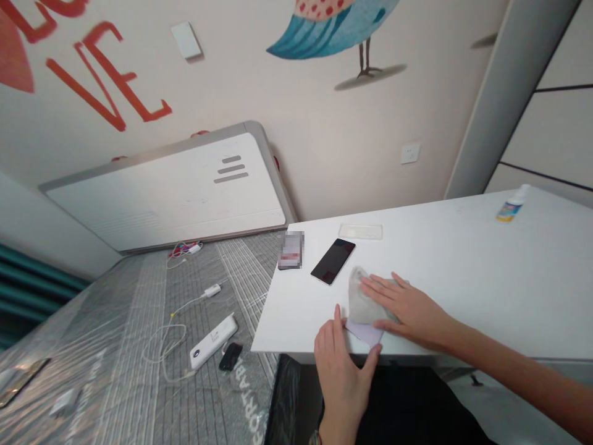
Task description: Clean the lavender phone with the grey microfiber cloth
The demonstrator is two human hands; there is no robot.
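Observation:
A grey cloth (360,303) lies on the white table (463,278) near its front edge, over a pale lilac flat thing (368,334) whose corner sticks out. My right hand (407,307) lies flat on the cloth with fingers stretched out. My left hand (343,361) is at the table edge and pinches the lilac corner between thumb and fingers. A black phone (333,260) lies face up just beyond the cloth. A clear phone case (360,232) lies further back.
A small spray bottle (511,205) stands at the table's far right. A blurred card (291,249) lies at the left corner. Left of the table is a bare mattress (139,321) with a white power bank (214,340), cables and a small black object (230,356).

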